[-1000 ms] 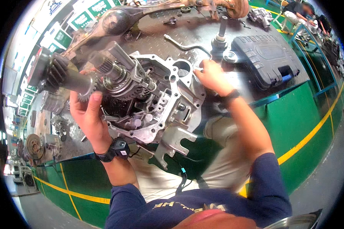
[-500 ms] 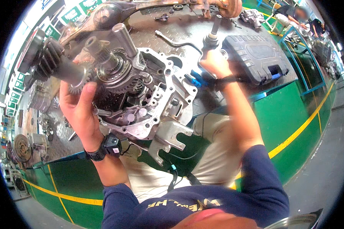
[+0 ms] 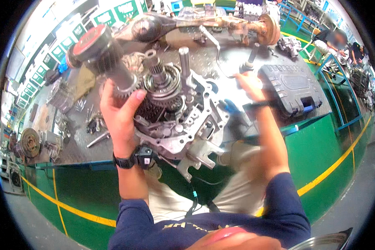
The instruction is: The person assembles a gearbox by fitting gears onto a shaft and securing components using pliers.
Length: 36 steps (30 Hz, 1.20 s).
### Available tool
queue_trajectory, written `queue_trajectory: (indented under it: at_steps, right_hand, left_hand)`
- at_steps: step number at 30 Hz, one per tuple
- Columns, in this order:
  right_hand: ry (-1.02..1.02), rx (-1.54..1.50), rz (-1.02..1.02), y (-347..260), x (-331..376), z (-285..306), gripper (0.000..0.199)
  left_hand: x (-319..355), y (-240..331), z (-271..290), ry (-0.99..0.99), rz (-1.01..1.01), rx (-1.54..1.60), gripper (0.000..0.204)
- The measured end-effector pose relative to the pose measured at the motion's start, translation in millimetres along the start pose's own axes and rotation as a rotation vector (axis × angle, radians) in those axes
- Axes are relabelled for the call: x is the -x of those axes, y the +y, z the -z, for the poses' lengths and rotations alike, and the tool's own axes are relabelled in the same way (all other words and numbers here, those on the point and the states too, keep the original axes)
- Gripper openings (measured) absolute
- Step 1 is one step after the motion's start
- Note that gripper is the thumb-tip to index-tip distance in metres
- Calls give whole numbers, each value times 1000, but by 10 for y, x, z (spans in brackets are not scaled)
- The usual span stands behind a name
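Note:
My left hand [image 3: 120, 114] is wrapped round the lower end of a thick gear shaft [image 3: 108, 62], a dark metal part with a broad drum-like helical gear at its raised end. It leans up and to the left, beside the open gearbox housing [image 3: 173, 143]. Inside that silver casing stand a gear cluster [image 3: 162, 85] and an upright rod [image 3: 184, 62]. On the far right of the housing, my right hand [image 3: 252, 86] is closed round a slimmer shaft with a small gear [image 3: 248, 66]. A bent metal bar [image 3: 217, 52] reaches close to its fingers; contact is unclear.
A black tool case [image 3: 289, 85] lies on the metal-topped table to the right. A rusty axle [image 3: 196, 23] runs across the back. At the left lie loose small parts, a round disc [image 3: 30, 141] and a metal casting [image 3: 61, 96]. People sit at the far right.
The view has shifted, moving the scene rightward and lower. The left-hand gear shaft has tilted more upright, showing its reddish end face. The bent bar now slants more steeply. Both grips stay closed.

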State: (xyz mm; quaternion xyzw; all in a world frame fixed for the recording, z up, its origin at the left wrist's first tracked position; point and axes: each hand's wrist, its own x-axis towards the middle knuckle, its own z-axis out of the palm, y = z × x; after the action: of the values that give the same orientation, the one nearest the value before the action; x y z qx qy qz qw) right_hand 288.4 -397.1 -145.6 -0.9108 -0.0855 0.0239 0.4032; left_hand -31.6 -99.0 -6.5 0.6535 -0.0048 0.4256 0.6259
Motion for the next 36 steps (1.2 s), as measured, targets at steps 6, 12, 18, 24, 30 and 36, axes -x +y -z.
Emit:
queue_trajectory:
  at_steps: [6,12,18,24,30,36]
  right_hand:
    - [115,-715,255,-464,590,367,43]
    - [259,-776,511,-379,758,427,41]
    - [517,-477,653,-489,927,628,36]
    - [582,-356,732,-491,940,529,33]
    - [609,-298,715,-599,1048,618,36]
    - [624,-227,742,-553,1014,576,37]
  left_hand:
    - [33,175,-2,-36,11,6,55]
    - [18,97,-57,-26,-25,36,56]
    - [36,168,-140,-43,5,70,50]
    - [58,143,-70,-46,-3,73,51]
    - [26,93,-33,-62,14,89,54]
    - [21,109,-45,-63,-35,82,54]
